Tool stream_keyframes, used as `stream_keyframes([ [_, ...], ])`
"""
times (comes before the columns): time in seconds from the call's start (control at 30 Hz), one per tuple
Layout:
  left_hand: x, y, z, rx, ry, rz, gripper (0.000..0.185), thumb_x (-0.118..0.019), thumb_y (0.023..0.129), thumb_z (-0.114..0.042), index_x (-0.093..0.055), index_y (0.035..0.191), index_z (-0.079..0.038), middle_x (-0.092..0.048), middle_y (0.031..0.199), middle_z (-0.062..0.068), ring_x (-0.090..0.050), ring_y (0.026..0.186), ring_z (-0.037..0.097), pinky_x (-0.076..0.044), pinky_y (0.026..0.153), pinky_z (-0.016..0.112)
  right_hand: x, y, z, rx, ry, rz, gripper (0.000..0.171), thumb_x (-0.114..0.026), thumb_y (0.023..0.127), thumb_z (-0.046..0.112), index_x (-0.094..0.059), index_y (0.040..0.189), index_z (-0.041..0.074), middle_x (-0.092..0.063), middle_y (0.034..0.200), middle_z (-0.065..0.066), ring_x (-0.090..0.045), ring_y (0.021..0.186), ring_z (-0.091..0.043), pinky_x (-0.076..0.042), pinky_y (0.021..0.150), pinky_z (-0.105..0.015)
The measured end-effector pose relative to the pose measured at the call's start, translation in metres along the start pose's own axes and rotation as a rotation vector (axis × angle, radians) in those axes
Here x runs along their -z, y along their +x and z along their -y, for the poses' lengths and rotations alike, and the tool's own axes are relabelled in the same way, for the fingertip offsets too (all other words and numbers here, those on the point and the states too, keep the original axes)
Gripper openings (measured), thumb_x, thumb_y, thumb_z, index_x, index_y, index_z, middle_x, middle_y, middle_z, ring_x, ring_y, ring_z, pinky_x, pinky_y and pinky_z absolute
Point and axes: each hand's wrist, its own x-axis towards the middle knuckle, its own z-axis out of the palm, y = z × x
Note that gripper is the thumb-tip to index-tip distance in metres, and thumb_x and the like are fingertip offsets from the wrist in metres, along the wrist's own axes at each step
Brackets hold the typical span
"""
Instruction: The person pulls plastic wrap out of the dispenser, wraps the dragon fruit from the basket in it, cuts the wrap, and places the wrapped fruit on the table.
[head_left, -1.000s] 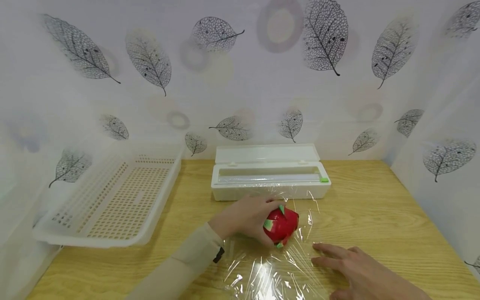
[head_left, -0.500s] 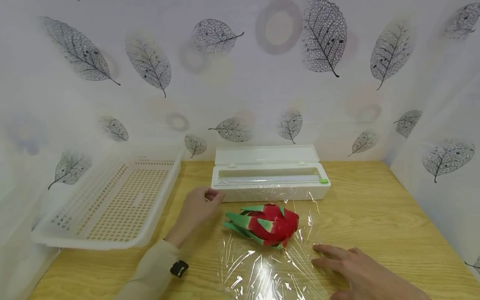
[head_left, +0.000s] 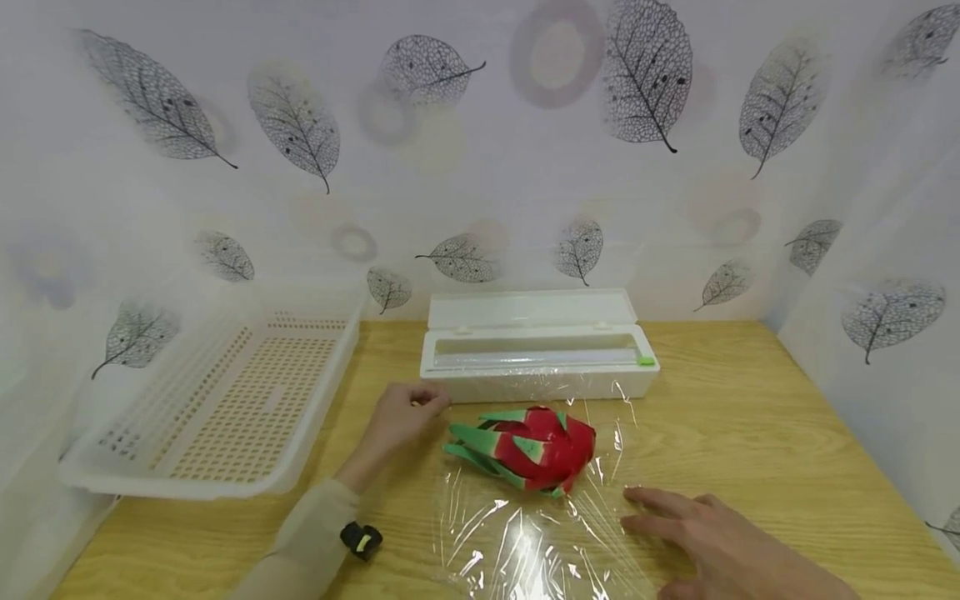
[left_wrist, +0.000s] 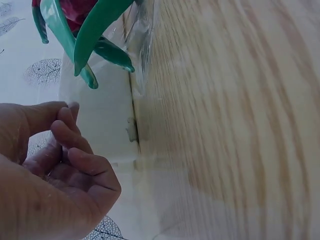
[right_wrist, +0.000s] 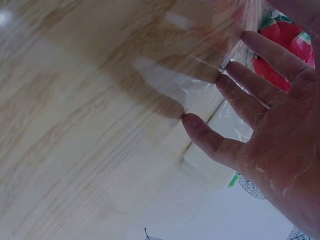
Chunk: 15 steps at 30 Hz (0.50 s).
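Note:
A red dragon fruit (head_left: 555, 454) with green scales lies on stretched cling film (head_left: 480, 533) in front of a white wrap dispenser (head_left: 480, 389). My left hand (head_left: 397, 417) is at the dispenser's front left corner. In the left wrist view, thumb and index tips of that hand (left_wrist: 65, 165) meet in front of the box, below the fruit's leaf tips (left_wrist: 102, 30); I cannot tell whether film is between them. Right of the film, my right hand (head_left: 708, 533) has its fingers spread; the right wrist view shows its fingertips (right_wrist: 195, 125) at the film's edge.
A white perforated basket (head_left: 288, 467) stands at the left of the wooden table (head_left: 750, 417). The dispenser's lid (head_left: 532, 308) is raised, its film roll (head_left: 536, 357) shows inside, and a green slider (head_left: 646, 361) sits at its right end. A leaf-print curtain (head_left: 487, 167) closes off the back.
My left hand has let go of the dragon fruit and moved left to the dispenser's corner, leaving the fruit on the film. My right hand has stayed in place.

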Motion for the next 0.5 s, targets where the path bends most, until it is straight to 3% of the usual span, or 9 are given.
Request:
stream_keyframes([
  [0.27,0.005,-0.008,0.006,0.009,0.021,0.044,0.018,-0.073,0.094,-0.023,-0.078,0.086,-0.008,-0.07,0.082,0.002,-0.057,0.079,0.013,-0.045,0.07,0.027,0.0,0.0,-0.001,-0.003,0.003,0.008,0.072,-0.057,0.084,0.079,-0.055,0.144,0.04,-0.055,0.15,-0.002,-0.063,0.124,-0.03,-0.053,0.083,-0.05],
  [0.5,0.008,-0.011,0.012,-0.002,0.073,0.078,0.014,-0.073,0.094,-0.02,-0.079,0.085,-0.01,-0.073,0.083,-0.001,-0.059,0.081,0.013,-0.046,0.071,0.028,0.0,0.002,-0.001,-0.016,0.029,0.025,0.073,-0.056,0.084,0.08,-0.055,0.144,0.039,-0.055,0.15,-0.003,-0.063,0.123,-0.03,-0.053,0.082,-0.054],
])
